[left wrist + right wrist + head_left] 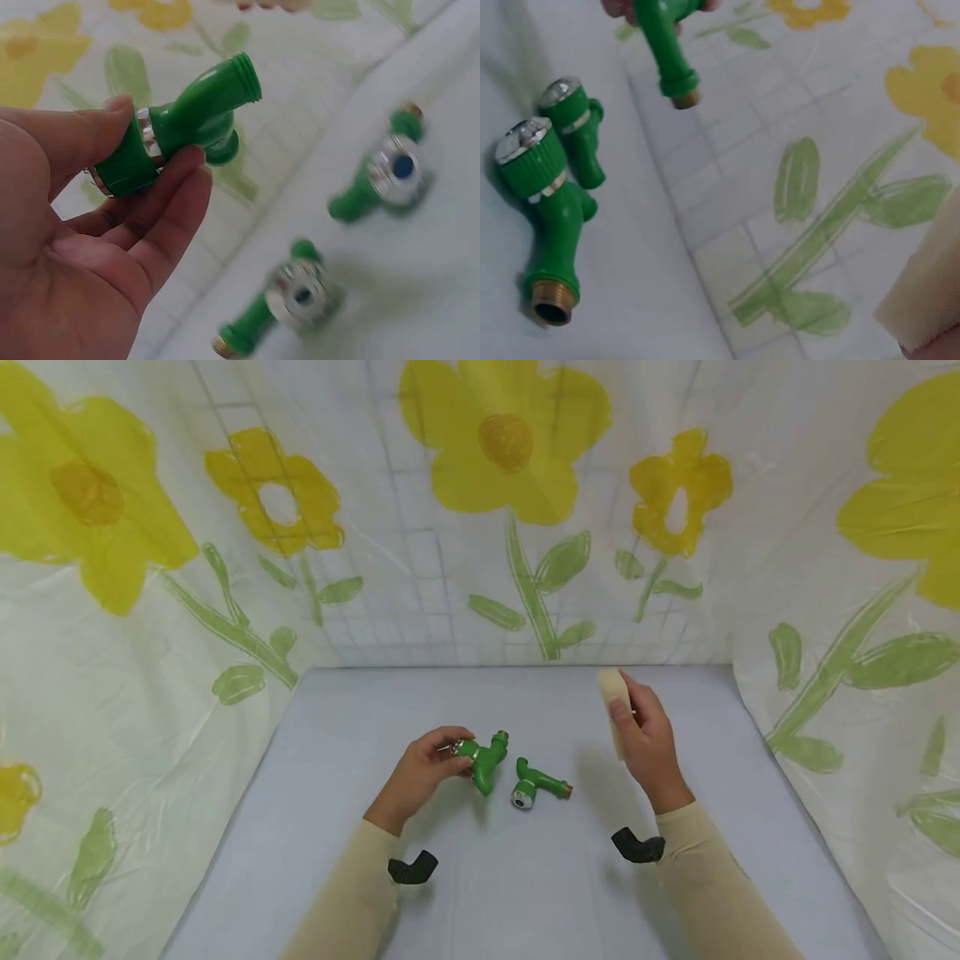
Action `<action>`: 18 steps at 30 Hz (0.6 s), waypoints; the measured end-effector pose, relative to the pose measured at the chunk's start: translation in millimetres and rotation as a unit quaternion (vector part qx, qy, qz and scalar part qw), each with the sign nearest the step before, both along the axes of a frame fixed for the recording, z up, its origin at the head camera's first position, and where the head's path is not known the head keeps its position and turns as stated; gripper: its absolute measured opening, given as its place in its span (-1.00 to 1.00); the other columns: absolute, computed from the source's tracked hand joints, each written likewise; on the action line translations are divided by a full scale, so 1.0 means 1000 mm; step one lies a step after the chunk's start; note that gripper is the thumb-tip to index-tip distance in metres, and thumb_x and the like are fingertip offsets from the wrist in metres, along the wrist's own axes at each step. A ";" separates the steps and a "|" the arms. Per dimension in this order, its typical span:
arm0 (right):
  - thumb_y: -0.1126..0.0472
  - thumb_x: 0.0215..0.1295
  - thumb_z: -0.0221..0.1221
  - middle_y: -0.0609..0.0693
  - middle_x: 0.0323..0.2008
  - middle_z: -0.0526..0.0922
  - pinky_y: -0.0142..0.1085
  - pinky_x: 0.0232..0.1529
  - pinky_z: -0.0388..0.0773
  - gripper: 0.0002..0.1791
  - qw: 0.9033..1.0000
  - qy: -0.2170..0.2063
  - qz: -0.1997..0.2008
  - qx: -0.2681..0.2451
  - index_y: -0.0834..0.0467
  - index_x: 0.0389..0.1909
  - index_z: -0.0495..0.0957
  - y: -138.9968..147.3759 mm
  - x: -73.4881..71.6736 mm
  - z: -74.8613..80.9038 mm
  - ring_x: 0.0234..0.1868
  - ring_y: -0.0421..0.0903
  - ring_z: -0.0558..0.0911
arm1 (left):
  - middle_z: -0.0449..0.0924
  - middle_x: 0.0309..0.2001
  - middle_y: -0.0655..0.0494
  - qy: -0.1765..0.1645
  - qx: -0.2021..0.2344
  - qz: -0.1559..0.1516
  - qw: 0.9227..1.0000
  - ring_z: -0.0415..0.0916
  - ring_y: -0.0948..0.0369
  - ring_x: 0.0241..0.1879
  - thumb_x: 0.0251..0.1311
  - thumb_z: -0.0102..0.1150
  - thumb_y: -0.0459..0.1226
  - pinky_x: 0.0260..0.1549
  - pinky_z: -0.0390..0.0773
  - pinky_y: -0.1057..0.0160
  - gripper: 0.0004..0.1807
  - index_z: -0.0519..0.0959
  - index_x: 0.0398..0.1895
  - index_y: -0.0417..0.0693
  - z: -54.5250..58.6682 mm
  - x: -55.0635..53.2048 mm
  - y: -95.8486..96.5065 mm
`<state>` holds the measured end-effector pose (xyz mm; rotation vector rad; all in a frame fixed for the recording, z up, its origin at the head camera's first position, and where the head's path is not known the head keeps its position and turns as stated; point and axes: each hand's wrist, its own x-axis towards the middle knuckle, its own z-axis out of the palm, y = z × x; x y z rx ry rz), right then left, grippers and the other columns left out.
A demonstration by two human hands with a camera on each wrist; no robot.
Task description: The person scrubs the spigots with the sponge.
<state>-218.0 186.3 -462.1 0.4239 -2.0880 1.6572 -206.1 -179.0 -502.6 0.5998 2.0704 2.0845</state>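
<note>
My left hand pinches a green water tap by its ribbed handle, thumb on one side and fingers on the other. Its threaded green spout points up and away from the palm in the left wrist view. Raised at the right, my right hand grips a pale cream, sponge-like block, thumb across its face. In the right wrist view the block shows only at the lower right edge. The held tap hangs at the top there, its brass-coloured threaded end downward.
Two more green taps lie on the white table: one tap and another tap beside it. Only one lying tap shows plainly in the head view. A flower-printed curtain encloses the table's back and sides.
</note>
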 end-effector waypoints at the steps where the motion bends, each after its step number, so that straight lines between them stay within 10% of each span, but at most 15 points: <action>1: 0.34 0.70 0.08 0.05 0.03 0.54 -0.40 -0.23 0.49 -0.53 1.000 -0.001 -0.006 -0.003 0.33 0.52 0.47 -0.003 0.001 0.001 -0.14 -0.09 0.50 | 0.61 0.19 -0.20 0.015 0.004 0.002 1.000 0.72 -0.03 -0.02 0.43 0.35 -0.52 0.01 0.76 -0.05 -0.59 0.60 0.30 -0.24 0.006 0.000 0.001; 9: 0.30 0.66 0.15 0.13 0.09 0.54 -0.36 -0.22 0.53 -0.56 1.000 -0.016 0.015 -0.014 0.30 0.45 0.49 -0.032 0.008 0.010 -0.08 -0.03 0.53 | 0.58 0.24 -0.30 0.083 0.088 -0.002 0.993 0.69 -0.04 0.04 0.49 0.25 -0.55 0.05 0.75 -0.04 -0.58 0.53 0.35 -0.32 0.044 -0.001 0.025; 18: -0.20 0.58 0.20 0.17 0.07 0.57 -0.01 -0.22 0.61 -0.29 0.982 0.129 0.018 0.139 0.31 0.40 0.51 -0.081 0.027 0.024 -0.02 0.08 0.54 | 0.60 0.09 -0.12 0.101 0.154 -0.009 0.983 0.69 0.07 0.01 0.53 0.21 -0.53 0.04 0.75 -0.02 -0.60 0.44 0.34 -0.51 0.059 0.002 0.053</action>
